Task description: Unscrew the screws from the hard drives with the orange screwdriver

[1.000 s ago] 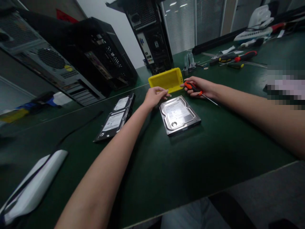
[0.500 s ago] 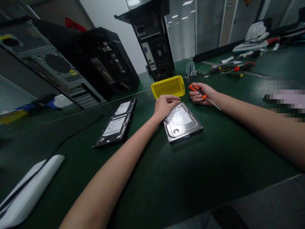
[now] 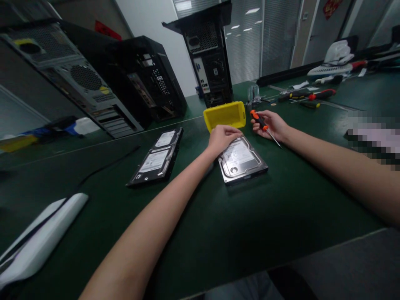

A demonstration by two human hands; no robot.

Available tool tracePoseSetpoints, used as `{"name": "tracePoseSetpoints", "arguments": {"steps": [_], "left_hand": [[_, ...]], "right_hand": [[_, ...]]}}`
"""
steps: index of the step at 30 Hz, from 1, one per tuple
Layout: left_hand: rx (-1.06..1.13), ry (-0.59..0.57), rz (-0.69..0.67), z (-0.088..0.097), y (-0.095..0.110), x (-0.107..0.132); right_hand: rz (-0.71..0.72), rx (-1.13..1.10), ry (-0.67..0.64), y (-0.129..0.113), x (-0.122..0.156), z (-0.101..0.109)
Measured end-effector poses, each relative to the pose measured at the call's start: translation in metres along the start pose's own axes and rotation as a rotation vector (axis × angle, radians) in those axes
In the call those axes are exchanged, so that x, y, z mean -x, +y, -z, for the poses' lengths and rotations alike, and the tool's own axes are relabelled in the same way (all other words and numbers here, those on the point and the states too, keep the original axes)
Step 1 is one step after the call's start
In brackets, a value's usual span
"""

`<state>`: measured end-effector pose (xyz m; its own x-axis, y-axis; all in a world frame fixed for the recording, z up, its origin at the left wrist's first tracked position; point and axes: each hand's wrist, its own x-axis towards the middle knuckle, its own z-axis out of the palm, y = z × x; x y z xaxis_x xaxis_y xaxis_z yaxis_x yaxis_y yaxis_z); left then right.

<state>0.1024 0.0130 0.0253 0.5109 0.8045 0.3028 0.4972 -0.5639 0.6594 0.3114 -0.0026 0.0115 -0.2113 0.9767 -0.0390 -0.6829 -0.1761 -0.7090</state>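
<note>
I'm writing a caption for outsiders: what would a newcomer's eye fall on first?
Probably the bright yellow container, just beyond the left hand on the dark green table. Next comes the orange-and-black screwdriver in the right hand, then the shiny silver hard drive lying flat, its far end partly hidden by the left hand.

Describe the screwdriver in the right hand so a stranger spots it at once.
On the dark green table, find the bright yellow bin. Just right of it in the picture, the right hand holds the screwdriver, a slim metal shaft on an orange-and-black handle. Other tools, some with red or yellow on their handles, lie farther right; only this one is in a hand and orange.
</note>
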Motion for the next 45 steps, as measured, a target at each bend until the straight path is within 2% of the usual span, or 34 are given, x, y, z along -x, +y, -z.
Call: {"name": "tracePoseSetpoints", "arguments": {"steps": [6, 10, 14, 18, 22, 29, 33, 36, 38, 40, 45], "left_hand": [[-0.158, 0.006, -0.106, -0.001, 0.008, -0.001], [-0.244, -0.027, -0.149, -0.003, 0.012, 0.001], [-0.268, -0.057, -0.178, -0.004, 0.013, 0.002], [-0.216, -0.064, -0.164, -0.004, 0.012, 0.000], [-0.146, -0.023, -0.138, -0.004, 0.005, -0.002], [-0.162, 0.035, -0.136, -0.003, 0.003, 0.000], [-0.136, 0.059, -0.141, -0.003, 0.008, -0.001], [-0.074, 0.011, -0.143, -0.003, 0.007, -0.004], [-0.046, -0.016, -0.135, -0.003, 0.006, -0.007], [-0.047, -0.025, -0.139, -0.003, 0.004, -0.009], [-0.124, -0.018, -0.149, -0.003, 0.007, -0.006]], "right_hand": [[-0.134, -0.032, 0.042, -0.005, -0.007, 0.002], [-0.261, -0.069, -0.002, -0.011, -0.011, 0.003], [-0.211, -0.132, -0.086, -0.014, -0.008, 0.007], [-0.180, -0.088, -0.056, -0.014, -0.007, 0.010], [-0.120, -0.055, -0.024, -0.010, -0.009, 0.008], [-0.045, -0.072, -0.126, -0.008, -0.011, 0.004], [0.100, -0.054, -0.109, -0.009, -0.013, -0.006], [0.229, -0.020, -0.097, -0.008, -0.015, -0.008], [0.211, -0.022, -0.111, -0.008, -0.017, -0.005], [0.133, -0.054, -0.140, -0.007, -0.019, 0.000], [0.033, -0.121, -0.200, -0.006, -0.022, 0.006]]}}
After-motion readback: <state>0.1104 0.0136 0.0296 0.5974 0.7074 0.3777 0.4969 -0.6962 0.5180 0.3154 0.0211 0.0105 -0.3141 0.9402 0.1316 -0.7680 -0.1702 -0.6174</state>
